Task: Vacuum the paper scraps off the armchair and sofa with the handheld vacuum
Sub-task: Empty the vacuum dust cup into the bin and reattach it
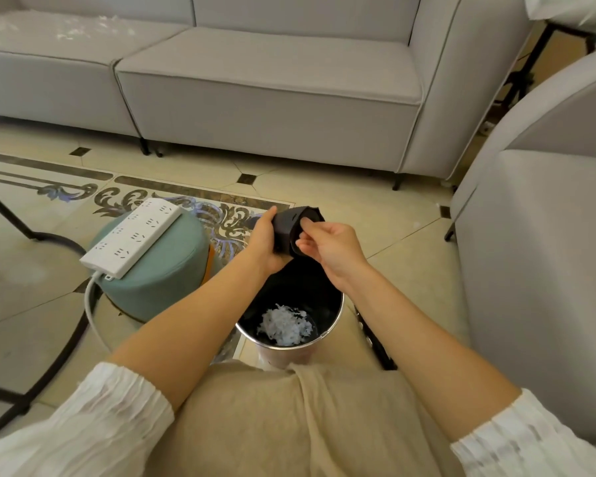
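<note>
Left hand (265, 241) is gripping the black vacuum part (291, 232) at frame centre, directly above the bin (338, 304). Right hand (331, 247) is pinching the part's open end with curled fingertips. Paper scraps (286, 325) are lying in the bin bottom, lower centre. More scraps (80, 27) are sitting on the sofa (265, 84) seat, upper left. Armchair (544, 235) is standing at right edge. Power strip (131, 237) is lying on the green stool (159, 273), centre left.

We find no text, label, brand or number that we can read anywhere; the white power strip (131, 237) at centre left shows only sockets.
</note>
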A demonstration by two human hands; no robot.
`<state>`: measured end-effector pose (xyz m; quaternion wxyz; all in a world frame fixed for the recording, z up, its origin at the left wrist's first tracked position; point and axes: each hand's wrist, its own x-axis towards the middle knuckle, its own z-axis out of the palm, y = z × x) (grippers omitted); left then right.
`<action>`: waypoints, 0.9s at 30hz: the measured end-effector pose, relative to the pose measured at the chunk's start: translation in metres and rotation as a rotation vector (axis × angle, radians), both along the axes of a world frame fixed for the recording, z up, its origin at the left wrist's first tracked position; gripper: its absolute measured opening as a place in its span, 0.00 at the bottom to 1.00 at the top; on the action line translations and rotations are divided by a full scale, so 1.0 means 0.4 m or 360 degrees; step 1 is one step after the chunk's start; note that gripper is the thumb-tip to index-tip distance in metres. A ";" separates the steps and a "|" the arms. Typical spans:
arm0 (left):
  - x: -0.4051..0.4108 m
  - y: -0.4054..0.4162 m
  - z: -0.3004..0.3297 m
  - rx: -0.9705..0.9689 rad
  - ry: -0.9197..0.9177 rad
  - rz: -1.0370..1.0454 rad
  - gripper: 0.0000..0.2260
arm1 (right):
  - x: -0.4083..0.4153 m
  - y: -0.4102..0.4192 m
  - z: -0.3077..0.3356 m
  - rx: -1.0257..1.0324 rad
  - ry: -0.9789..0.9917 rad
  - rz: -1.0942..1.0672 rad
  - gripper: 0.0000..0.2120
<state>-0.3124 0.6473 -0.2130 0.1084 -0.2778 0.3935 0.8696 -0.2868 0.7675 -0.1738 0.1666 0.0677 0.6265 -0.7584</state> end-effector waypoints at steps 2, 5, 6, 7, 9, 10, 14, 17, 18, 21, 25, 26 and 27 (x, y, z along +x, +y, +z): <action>0.005 0.000 -0.002 0.0034 -0.0009 -0.0023 0.22 | -0.005 -0.012 0.006 0.0074 0.0018 -0.0026 0.12; 0.007 0.000 -0.004 0.0062 -0.0019 -0.0008 0.20 | -0.009 -0.037 0.013 0.0195 0.0011 -0.0070 0.12; 0.009 0.000 -0.002 0.0056 -0.0026 -0.0003 0.20 | -0.011 -0.046 0.014 0.0237 0.0008 -0.0090 0.13; 0.012 0.000 0.001 0.0057 -0.0022 0.0004 0.20 | -0.011 -0.054 0.016 0.0273 0.0010 -0.0105 0.13; 0.017 -0.002 0.009 0.0069 -0.0012 0.0002 0.19 | -0.010 -0.066 0.020 0.0313 0.0020 -0.0117 0.14; 0.021 -0.004 0.014 0.0081 -0.0014 0.0003 0.19 | -0.009 -0.071 0.022 0.0328 0.0023 -0.0119 0.14; 0.027 -0.004 0.020 0.0206 0.0065 0.0086 0.25 | 0.004 -0.094 0.032 0.0353 0.0012 -0.0187 0.15; 0.033 0.001 0.023 0.0300 0.0202 0.0109 0.32 | 0.016 -0.112 0.039 0.0375 0.0056 -0.0237 0.16; 0.035 0.000 0.024 0.0312 0.0224 0.0127 0.31 | 0.017 -0.115 0.041 0.0382 0.0076 -0.0230 0.17; 0.040 -0.007 0.029 0.0322 0.0217 0.0191 0.26 | 0.016 -0.115 0.046 0.0358 0.0081 -0.0211 0.16; 0.047 -0.014 0.030 0.0239 0.0154 0.0152 0.21 | 0.016 -0.114 0.041 0.0450 0.0139 -0.0181 0.15; 0.049 -0.014 0.033 0.0207 0.0129 0.0118 0.20 | 0.016 -0.112 0.039 0.0487 0.0161 -0.0172 0.15; 0.049 -0.014 0.034 0.0176 0.0105 0.0094 0.19 | 0.016 -0.110 0.038 0.0513 0.0178 -0.0159 0.15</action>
